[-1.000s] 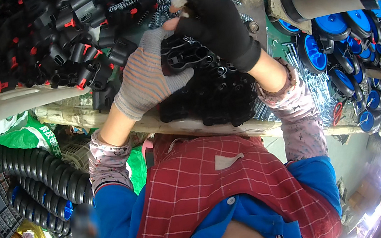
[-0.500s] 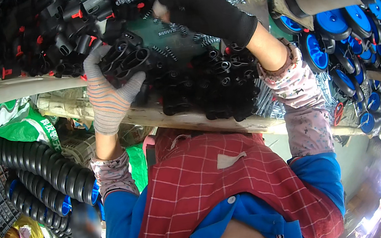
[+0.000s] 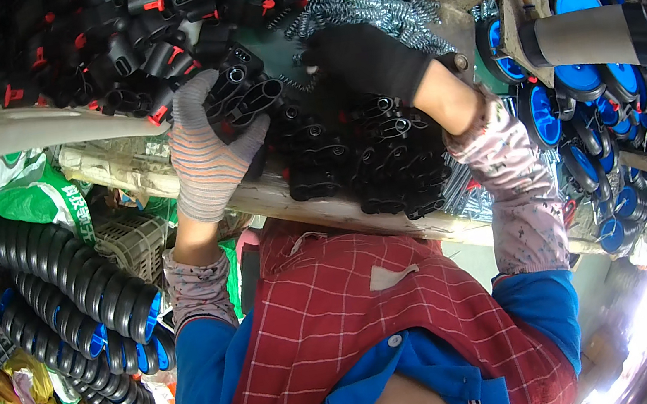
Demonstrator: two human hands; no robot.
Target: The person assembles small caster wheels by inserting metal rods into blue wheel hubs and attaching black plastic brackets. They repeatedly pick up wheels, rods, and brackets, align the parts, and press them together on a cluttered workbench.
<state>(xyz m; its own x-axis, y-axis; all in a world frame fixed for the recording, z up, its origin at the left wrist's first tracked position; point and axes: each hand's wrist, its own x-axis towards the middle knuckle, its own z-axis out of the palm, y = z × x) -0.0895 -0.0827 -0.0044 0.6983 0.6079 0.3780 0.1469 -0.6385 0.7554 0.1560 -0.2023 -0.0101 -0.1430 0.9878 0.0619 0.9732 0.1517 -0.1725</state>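
Grey-striped left hand spread apart beside black housings; black-gloved right hand, grip unclear, near springs: tangling could cause snags.

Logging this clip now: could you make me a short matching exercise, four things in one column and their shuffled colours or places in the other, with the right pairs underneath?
Column one
1. Left hand
2. Right hand
3. Coil springs
4. Apron

Column two
A. Red, crossed by pale grid lines
B. Gloved in black
C. Silvery, heaped at the far side of the work surface
D. Gloved in grey with thin orange stripes

Right pairs: 1-D, 2-B, 3-C, 4-A
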